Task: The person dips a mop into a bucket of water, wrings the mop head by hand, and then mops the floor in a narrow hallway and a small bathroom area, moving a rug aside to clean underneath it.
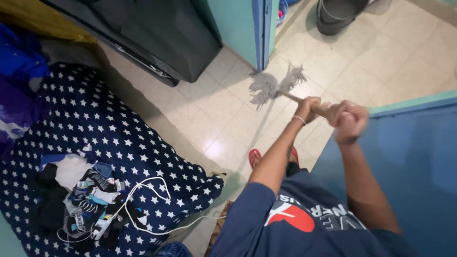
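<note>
Presently, entries as follows.

Item in hand: mop, a wooden handle ending in a head of pale grey string strands.
Position of item: head sits on or just above the cream tiled floor, near the foot of a teal door frame; the handle slants back toward the person.
Left hand: fingers curled round the handle lower down, nearer the mop head; a thin bracelet on the wrist.
Right hand: fist closed on the upper end of the handle; somewhat blurred, so individual fingers cannot be told apart.
Condition of item: strands splayed and uneven, fanned out to both sides; whether they are damp or dry cannot be told.
Progress, as judged: mopping appears under way in the strip of floor by the doorway. The tiles nearest the person carry a bright sheen, which may be wet or only reflected light. How much of the floor is covered cannot be told.
Adjacent, left: mattress in navy cloth with white stars, bearing a heap of clothes and a white cable.
Adjacent, far: dark bucket on the tiles beyond the doorway.
Adjacent, right: blue panel beside the right arm.
Underfoot: red sandal.
</note>
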